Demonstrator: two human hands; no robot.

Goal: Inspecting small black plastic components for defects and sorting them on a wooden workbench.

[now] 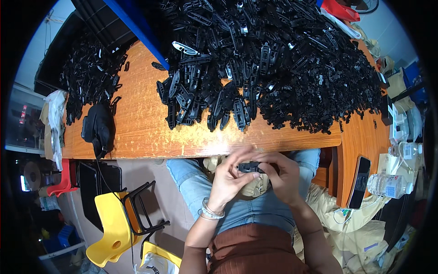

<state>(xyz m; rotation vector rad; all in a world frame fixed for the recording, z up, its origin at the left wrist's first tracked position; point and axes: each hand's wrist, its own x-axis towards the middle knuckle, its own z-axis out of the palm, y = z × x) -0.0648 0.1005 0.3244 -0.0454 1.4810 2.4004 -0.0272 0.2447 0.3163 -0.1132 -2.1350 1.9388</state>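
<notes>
Above my lap, just off the table's near edge, both hands hold one small black plastic part [248, 167]. My left hand [226, 179] has its thumb beneath the part and its fingers curled over the far side, slightly smeared by motion. From the other side my right hand [283, 176] pinches the part's right end between thumb and fingers. The finer shape of the part is hidden by the fingers. Straight ahead on the table lies a heap of long black plastic parts [239, 107], merging on the right into a heap of smaller black pieces [315, 102].
The wooden table [141, 123] bears another black heap [93, 68] at left, near a black bag [98, 128] and a blue-edged crate [141, 32]. A phone [359, 181] and plastic bottle [388, 185] lie at right. A yellow chair [109, 228] stands lower left.
</notes>
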